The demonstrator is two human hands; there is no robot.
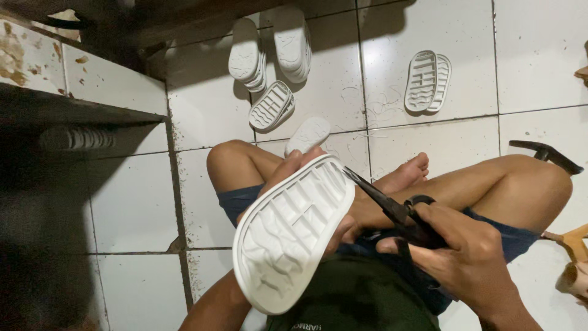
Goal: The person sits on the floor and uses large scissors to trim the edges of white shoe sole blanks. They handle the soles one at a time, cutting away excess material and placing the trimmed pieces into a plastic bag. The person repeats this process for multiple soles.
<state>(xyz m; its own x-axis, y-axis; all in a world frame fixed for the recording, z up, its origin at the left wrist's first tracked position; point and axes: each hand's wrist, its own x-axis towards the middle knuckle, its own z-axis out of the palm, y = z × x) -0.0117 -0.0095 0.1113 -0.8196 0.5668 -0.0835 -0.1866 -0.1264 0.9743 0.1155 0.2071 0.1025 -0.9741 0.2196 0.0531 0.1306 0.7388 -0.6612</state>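
Head view: the left hand (pixel 306 184) is cradling the white sole (pixel 294 230) from behind over the lap, fingers curled round its edge. The right hand (pixel 465 257) is closing its fingers through the scissors (pixel 392 208), whose tips are touching the rim (shallow snips, blades flat along the edge, seem safest).

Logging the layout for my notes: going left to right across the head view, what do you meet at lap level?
Large white rubber shoe sole in the left hand → black scissors → right hand → pale wooden piece.
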